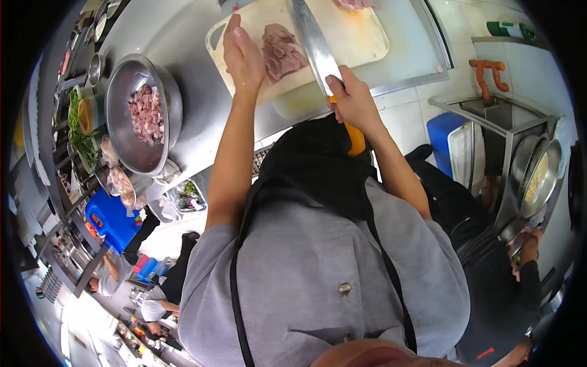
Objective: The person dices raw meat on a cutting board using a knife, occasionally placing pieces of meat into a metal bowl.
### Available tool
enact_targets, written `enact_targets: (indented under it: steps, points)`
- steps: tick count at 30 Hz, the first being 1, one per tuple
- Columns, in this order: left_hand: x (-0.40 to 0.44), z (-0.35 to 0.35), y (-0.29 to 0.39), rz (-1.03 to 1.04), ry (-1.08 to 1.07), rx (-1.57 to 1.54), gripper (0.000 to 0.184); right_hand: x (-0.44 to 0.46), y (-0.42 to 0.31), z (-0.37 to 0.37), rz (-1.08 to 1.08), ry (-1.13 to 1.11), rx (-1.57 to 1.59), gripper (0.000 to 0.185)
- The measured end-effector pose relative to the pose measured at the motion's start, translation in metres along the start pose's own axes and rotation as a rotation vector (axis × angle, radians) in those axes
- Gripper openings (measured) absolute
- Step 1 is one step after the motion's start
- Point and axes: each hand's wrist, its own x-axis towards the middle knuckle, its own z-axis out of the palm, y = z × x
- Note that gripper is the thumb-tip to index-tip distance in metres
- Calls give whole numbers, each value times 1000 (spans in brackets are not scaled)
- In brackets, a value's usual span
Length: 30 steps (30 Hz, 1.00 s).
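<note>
1. Meat (283,54): on the cutting board (361,44), between the hands; long axis running forward, roughly parallel to the knife (313,46).
2. Left hand (243,58): nearer; extended, unclenched, beside the meat's left edge. From where I stand, contact cannot be told.
3. Right hand (354,103): wrapped around the knife, behind and right of the meat.

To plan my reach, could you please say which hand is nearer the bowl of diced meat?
Left. The left hand is right of the bowl; the right hand, holding the knife, is farther right.
</note>
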Motion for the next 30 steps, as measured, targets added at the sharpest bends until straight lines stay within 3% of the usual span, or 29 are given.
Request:
enact_targets:
  steps: [4, 7, 8, 10, 11, 13, 14, 16, 17, 18, 20, 21, 24, 25, 26, 28, 30]
  points:
    - [-6, -7, -4, 103, -108, 94, 44, 2, 0, 0, 15, -80, -140, 23]
    - [13, -22, -27, 403, -578, 191, 46, -6, 4, -6, 34, 15, -89, 22]
    - [19, -27, -22, 405, -576, 185, 46, -8, 6, -8, 33, 19, -94, 22]
    - [37, -38, -1, 70, -841, 256, 47, -10, 10, -13, 82, 62, 15, 19]
    - [43, -38, 6, 71, -830, 254, 47, -9, 11, -15, 87, 52, 33, 16]
    - [52, -34, 18, -20, -959, 582, 52, -12, 12, -18, 75, 49, 12, 15]
    - [51, -34, 19, -14, -949, 583, 52, -14, 9, -18, 73, 49, 2, 14]
    - [39, -33, 11, -231, -849, 302, 48, -21, 5, -18, 67, 61, 6, 14]
    - [28, -29, 2, -351, -711, -71, 47, -22, 2, -18, 68, 74, 13, 15]
    - [23, -25, 3, -337, -715, -73, 47, -21, 0, -19, 58, 86, 15, 15]
    - [4, -23, 5, -435, -471, -117, 52, -27, 1, -20, 29, 114, -9, 14]
    - [-2, -27, 8, -184, -466, 272, 58, -30, 0, -20, 28, 127, -5, 14]
    - [-19, -33, 24, -110, -453, 490, 62, -32, 1, -20, -4, 134, -137, 12]
    - [-23, -32, 8, 24, -397, 516, 63, -29, 10, -20, -138, 158, -330, 13]
    - [-21, -32, 6, 24, -397, 519, 63, -30, 6, -18, -271, 181, -525, 14]
    - [-17, -29, 3, 204, -243, 413, 56, -38, -1, -8, -261, 186, -602, 14]
    - [-18, -26, 8, 234, -225, 417, 51, -42, -8, -2, -244, 186, -687, 16]
